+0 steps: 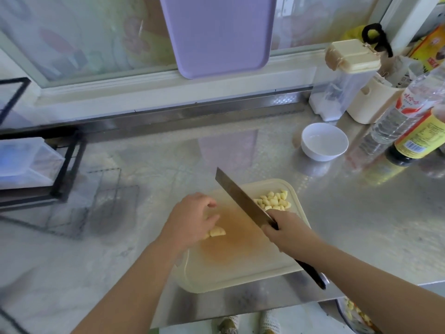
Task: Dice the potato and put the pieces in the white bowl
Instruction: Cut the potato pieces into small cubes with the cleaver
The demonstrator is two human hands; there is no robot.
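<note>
A cream cutting board (240, 268) lies on the steel counter in front of me. My left hand (192, 220) has its fingers curled over a leftover potato chunk (218, 231) on the board's left side. My right hand (289, 233) grips the handle of a cleaver (240, 197), whose blade slants up and to the left above the board. A pile of diced potato (274, 201) sits at the board's far right corner, behind the blade. The white bowl (323, 142) stands empty on the counter further back to the right.
Bottles (407, 121) and a clear container with a cream lid (342, 83) crowd the back right corner. A purple tray (216, 32) leans on the window. A black wire rack (36, 165) stands at left. A bin with peelings (356, 314) sits below the counter edge.
</note>
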